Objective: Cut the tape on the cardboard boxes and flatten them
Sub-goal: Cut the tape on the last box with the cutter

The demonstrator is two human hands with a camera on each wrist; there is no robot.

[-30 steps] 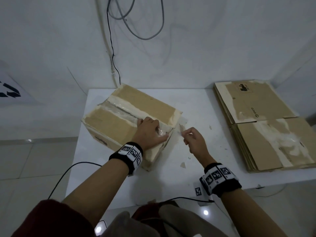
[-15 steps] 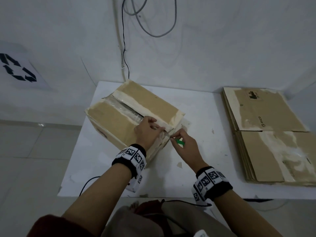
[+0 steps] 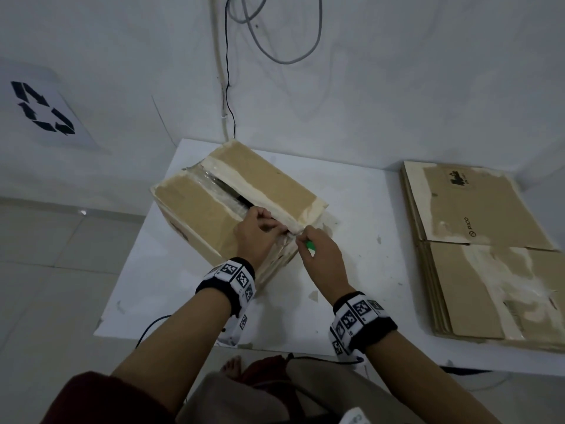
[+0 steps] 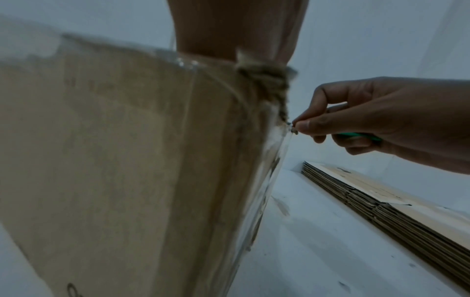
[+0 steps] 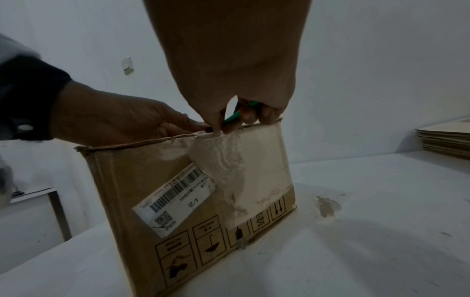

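Observation:
A taped cardboard box [image 3: 195,209] stands on the white table [image 3: 360,209], its top seam partly split under clear tape [image 3: 220,188]. My left hand [image 3: 260,228] rests on the near end of the top, its fingers curled at the seam over the flap edge. Right beside it, my right hand [image 3: 321,255] grips a green cutter [image 3: 311,246], with the tip at the top edge where the tape [image 5: 223,152] runs down the end face. The right wrist view shows the cutter [image 5: 232,118] between the fingers, touching that edge. The blade itself is hidden.
A stack of flattened boxes [image 3: 489,270] fills the table's right side. Cables [image 3: 227,87] hang down the wall behind the box. A barcode label [image 5: 175,197] is stuck on the box's end face. Small scraps lie on the table near my right hand.
My right hand has closed in from beside the box to its near top edge, the green cutter now showing. My left hand's fingers have shifted onto the seam.

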